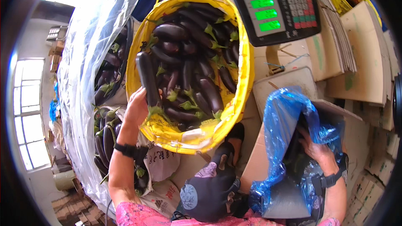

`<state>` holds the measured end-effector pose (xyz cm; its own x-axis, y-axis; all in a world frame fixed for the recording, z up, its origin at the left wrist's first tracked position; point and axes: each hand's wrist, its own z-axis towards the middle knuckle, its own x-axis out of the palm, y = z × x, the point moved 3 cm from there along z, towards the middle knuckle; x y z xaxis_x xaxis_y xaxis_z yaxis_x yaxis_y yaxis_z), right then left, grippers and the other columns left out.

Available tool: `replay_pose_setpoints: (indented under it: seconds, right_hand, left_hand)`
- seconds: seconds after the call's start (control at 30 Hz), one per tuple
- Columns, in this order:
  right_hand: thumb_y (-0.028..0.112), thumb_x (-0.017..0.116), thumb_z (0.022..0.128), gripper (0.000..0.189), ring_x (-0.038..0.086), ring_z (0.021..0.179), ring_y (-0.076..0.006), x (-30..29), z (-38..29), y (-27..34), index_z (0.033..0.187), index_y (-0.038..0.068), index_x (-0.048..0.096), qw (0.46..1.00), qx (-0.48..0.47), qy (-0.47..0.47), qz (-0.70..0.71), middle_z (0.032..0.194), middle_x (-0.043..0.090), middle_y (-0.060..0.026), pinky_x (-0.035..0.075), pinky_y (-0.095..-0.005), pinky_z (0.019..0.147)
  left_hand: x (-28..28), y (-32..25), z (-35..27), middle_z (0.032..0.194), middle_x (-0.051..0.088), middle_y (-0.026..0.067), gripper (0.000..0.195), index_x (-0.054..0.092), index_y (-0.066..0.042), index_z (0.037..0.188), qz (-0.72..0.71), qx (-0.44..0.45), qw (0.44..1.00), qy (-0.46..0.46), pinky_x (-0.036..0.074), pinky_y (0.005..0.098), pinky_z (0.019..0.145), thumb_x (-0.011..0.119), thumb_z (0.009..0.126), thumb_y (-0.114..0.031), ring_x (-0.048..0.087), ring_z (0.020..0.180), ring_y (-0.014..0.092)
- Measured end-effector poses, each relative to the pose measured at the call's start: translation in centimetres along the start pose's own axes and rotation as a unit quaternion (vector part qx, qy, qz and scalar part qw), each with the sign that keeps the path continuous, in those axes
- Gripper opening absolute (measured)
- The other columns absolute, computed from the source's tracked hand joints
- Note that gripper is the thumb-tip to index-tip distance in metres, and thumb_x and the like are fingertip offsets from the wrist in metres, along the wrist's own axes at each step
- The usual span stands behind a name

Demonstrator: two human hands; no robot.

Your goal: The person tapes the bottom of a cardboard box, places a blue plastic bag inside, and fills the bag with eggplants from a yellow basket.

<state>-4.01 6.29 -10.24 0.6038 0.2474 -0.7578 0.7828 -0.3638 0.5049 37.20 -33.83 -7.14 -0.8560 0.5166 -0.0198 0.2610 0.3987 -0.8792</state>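
My left hand (136, 105) grips a long, dark purple eggplant (147, 77) near its stem end, over the left rim of a yellow-lined round basket (246, 69). Many glossy eggplants (211, 92) with green caps fill the basket. To the right, my right hand (315, 149) reaches into a cardboard box (255, 160) lined with blue plastic film (279, 119). Dark shapes, seemingly eggplants, lie beneath its fingers. The fingertips are in shadow, so whether they hold anything is unclear.
A digital scale display (278, 14) with lit green readouts stands beyond the basket, above its metal platform (285, 83). Flattened cardboard (358, 53) leans at the right. More eggplants (105, 141) fill sacks on the left, near clear plastic sheeting (81, 69).
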Motion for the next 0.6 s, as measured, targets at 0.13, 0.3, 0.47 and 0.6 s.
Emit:
replay_pose_setpoints:
  seconds: [0.13,0.3,0.47,0.6]
  right_hand:
    - [0.005,0.055,0.090,0.061,0.031,0.138,-0.0269,4.7,0.3,-5.0,0.147,0.015,0.036,0.960,0.085,0.031,0.265,0.154,0.028,-0.0124,0.025,-0.0412,0.114]
    - [0.018,0.054,0.094,0.021,0.049,0.072,-0.0186,2.2,2.4,-2.0,0.114,0.012,0.056,0.897,0.123,-0.041,0.423,0.082,0.050,-0.0049,0.039,-0.0325,0.061]
    - [0.010,0.047,0.093,0.042,0.053,0.105,-0.0309,-1.6,1.0,0.2,0.135,0.012,0.048,0.994,0.028,-0.049,0.099,0.116,0.054,-0.0125,0.042,-0.0377,0.091]
    - [0.005,0.055,0.082,0.020,0.054,0.079,-0.0299,-0.5,1.5,0.0,0.102,0.008,0.058,0.989,0.046,-0.078,0.118,0.088,0.059,-0.0142,0.045,-0.0402,0.073]
  left_hand:
    - [10.9,-4.1,-4.5,0.120,0.059,0.0187,0.062,0.039,0.004,0.137,-0.254,0.029,0.941,0.220,0.052,0.0399,0.091,0.060,0.092,-0.033,0.062,0.105,0.033]
    - [18.0,-8.4,-7.8,0.111,0.062,0.0153,0.075,0.045,0.006,0.132,0.029,-0.073,0.959,0.273,0.054,0.0338,0.083,0.071,0.078,-0.040,0.064,0.098,0.022]
    - [29.8,-11.7,-13.0,0.105,0.063,0.0111,0.077,0.043,0.003,0.136,0.204,-0.223,0.872,0.385,0.048,0.0278,0.086,0.070,0.077,-0.039,0.061,0.095,0.017]
    - [32.7,-7.3,-14.2,0.093,0.064,0.0173,0.070,0.026,0.001,0.145,0.390,-0.153,0.785,0.456,0.047,0.0312,0.080,0.060,0.092,-0.031,0.061,0.087,0.019]
